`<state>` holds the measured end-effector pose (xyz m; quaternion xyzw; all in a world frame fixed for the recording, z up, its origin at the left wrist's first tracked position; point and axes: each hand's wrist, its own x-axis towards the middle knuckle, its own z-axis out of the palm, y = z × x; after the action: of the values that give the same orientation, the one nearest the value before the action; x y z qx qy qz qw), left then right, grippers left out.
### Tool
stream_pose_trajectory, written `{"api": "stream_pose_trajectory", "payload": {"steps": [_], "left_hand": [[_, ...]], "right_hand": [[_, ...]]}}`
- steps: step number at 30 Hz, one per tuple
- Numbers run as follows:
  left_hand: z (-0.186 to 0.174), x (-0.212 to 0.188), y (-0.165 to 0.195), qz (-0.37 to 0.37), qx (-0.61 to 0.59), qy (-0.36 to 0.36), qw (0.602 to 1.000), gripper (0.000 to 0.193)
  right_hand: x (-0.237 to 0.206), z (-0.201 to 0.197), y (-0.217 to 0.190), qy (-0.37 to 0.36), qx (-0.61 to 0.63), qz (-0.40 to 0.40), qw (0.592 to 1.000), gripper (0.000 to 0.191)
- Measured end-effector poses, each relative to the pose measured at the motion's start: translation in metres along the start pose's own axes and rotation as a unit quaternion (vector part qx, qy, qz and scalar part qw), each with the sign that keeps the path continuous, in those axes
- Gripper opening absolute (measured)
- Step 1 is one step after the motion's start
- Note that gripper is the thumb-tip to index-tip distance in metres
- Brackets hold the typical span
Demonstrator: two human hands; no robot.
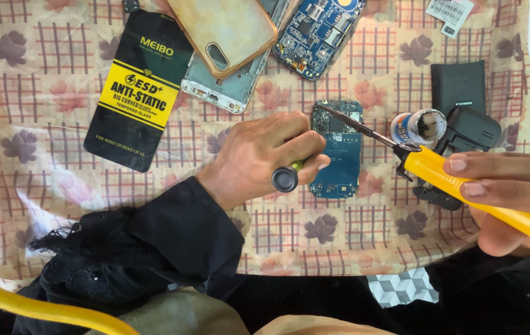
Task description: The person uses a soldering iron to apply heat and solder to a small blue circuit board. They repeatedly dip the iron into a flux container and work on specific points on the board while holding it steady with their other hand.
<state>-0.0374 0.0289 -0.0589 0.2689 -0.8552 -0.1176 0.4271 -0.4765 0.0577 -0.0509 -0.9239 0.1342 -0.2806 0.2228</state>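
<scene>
My left hand (265, 155) grips a small tool with a black round end cap and a green-yellow shaft (288, 175), resting against a blue circuit board (339, 158) on the patterned cloth. In my right hand (507, 192) is a yellow-handled soldering iron (451, 177). Its dark tip (333, 116) touches the upper part of the board.
A small open white jar (419, 126) stands right of the board, by a black battery (458, 84) and a black box-like part (470, 130). At the top lie a black-and-yellow packet (138, 93), a tan phone case (224, 31), a phone frame (228, 90) and another circuit board (318, 34). A yellow cord (41, 307) crosses the lower left.
</scene>
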Motion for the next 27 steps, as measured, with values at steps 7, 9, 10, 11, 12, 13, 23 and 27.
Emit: {"api": "stream_pose_trajectory", "payload": {"steps": [7,9,10,11,12,13,23,27], "left_hand": [[0.001,-0.001,-0.001,0.0,0.003,0.001,1.0,0.022],[0.002,0.0,-0.001,0.001,0.005,0.002,1.0,0.021],[0.002,0.0,0.0,0.001,0.006,0.003,1.0,0.021],[0.002,0.0,0.0,0.001,0.006,0.003,1.0,0.021],[0.002,0.0,0.0,0.001,0.005,0.003,1.0,0.021],[0.001,0.0,0.0,0.001,0.004,0.003,1.0,0.021],[-0.005,0.0,0.001,-0.005,-0.002,-0.004,1.0,0.021],[-0.006,0.001,0.001,-0.007,-0.003,-0.005,1.0,0.02]], "right_hand": [[-0.018,0.004,0.007,0.019,0.032,0.002,0.999,0.056],[-0.022,0.005,0.008,0.017,0.029,-0.001,0.999,0.055],[-0.022,0.005,0.009,0.016,0.027,-0.003,0.999,0.055],[-0.02,0.006,0.009,0.011,0.023,0.006,1.0,0.055],[-0.017,0.006,0.009,0.006,0.019,0.014,1.0,0.054],[-0.013,0.007,0.009,0.001,0.016,0.023,1.0,0.053],[0.038,0.0,-0.02,0.026,-0.06,-0.003,0.998,0.052],[0.036,0.0,-0.018,0.006,-0.037,-0.015,0.999,0.065]]}}
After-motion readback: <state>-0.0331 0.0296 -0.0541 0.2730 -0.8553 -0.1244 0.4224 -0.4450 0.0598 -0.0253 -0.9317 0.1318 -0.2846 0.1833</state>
